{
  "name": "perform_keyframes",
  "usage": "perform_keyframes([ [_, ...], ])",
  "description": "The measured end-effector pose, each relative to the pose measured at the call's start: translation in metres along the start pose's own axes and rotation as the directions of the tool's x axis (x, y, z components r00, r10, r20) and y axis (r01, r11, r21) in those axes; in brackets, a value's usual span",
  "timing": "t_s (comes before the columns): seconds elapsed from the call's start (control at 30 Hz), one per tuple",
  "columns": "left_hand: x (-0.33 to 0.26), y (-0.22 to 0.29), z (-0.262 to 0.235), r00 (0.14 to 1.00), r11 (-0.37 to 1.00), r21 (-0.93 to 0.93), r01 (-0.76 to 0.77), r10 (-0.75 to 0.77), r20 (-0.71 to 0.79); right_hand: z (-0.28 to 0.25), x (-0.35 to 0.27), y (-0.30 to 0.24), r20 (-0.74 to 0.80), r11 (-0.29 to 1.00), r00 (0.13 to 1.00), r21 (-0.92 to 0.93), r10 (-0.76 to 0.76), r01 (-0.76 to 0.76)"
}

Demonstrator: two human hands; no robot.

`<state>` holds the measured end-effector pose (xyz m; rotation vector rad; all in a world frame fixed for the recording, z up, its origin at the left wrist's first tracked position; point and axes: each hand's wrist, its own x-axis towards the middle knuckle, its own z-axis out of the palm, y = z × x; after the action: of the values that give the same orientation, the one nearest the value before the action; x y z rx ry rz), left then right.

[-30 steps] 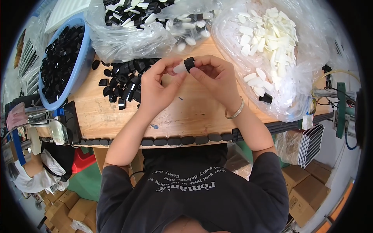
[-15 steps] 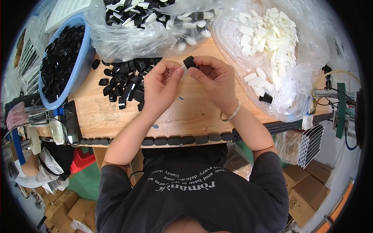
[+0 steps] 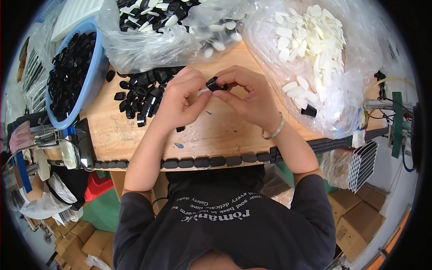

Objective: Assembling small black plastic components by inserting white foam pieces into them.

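Note:
A short black ring-shaped plastic piece [image 3: 212, 84] is pinched between the thumb and fingers of my right hand [image 3: 249, 95], above the middle of the table. My left hand [image 3: 182, 98] is closed on a small white oval piece [image 3: 204, 91], mostly hidden by the fingers. Its visible end meets the open side of the black piece; whether it sits inside, I cannot tell. A heap of loose black plastic pieces [image 3: 144, 96] lies beside and partly behind my left hand. Right of my right hand, several white oval pieces [image 3: 299, 92] lie on clear plastic.
A blue basin [image 3: 86, 95] full of black pieces stands at left. At the back, a clear bag [image 3: 148, 49] holds mixed black and white pieces. Another clear bag [image 3: 265, 51] with white pieces spreads over the right side. Dark padding [image 3: 202, 162] lines the wooden table's [image 3: 216, 130] near edge.
Both hands have shifted slightly, with the black piece moving a little left and nearer. My left hand has rolled over, and the black piece is tilted differently.

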<state>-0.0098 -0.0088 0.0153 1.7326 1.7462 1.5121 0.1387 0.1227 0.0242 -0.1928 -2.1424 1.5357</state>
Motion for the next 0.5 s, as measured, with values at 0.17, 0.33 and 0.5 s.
perform_keyframes([
  [0.17,-0.0007,-0.0007,-0.0044,0.996,0.999,-0.013,0.042,-0.041,0.078,0.0023,0.001,-0.0019,0.004,0.997,0.998,-0.044,-0.061,0.061],
  [0.33,-0.001,0.0002,0.0006,0.999,0.998,-0.053,0.043,-0.043,0.006,0.0054,0.001,0.0004,-0.031,0.898,0.942,-0.314,-0.333,0.307],
  [0.5,-0.0046,-0.0024,0.0042,0.993,0.99,-0.097,0.101,-0.106,-0.052,0.0067,0.0011,-0.0019,-0.016,0.813,0.899,-0.436,-0.437,0.387],
])
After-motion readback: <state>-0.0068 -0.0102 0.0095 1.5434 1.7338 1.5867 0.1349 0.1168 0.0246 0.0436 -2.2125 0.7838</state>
